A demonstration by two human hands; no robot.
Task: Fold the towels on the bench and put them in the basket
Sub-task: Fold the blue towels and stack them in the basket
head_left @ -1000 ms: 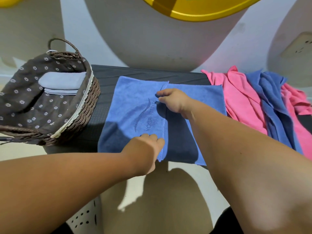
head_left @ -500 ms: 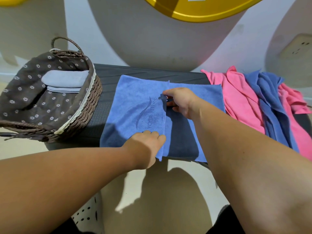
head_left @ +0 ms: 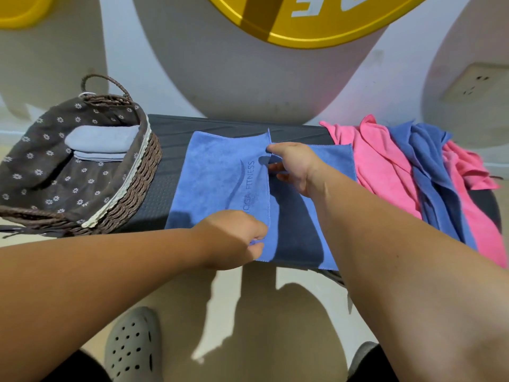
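Observation:
A blue towel point(head_left: 220, 177) with a printed logo lies spread on the dark bench point(head_left: 170, 133), its left part folded over towards the middle. My left hand point(head_left: 234, 238) pinches the folded edge at the near side. My right hand point(head_left: 294, 166) pinches the same edge at the far side. A brown wicker basket point(head_left: 132, 194) with a flowered lining stands on the bench's left end. Folded pale blue towels point(head_left: 102, 142) lie inside it. A heap of pink and blue towels point(head_left: 413, 172) lies on the bench's right end.
A wall with a yellow sign point(head_left: 303, 23) rises right behind the bench. A wall socket point(head_left: 473, 84) sits at the right. Below the bench is beige floor, with my grey clog point(head_left: 132, 346) on it.
Both hands have carried the folded edge slightly to the right across the towel. The view has tilted down a little, bringing the floor and my clog into sight.

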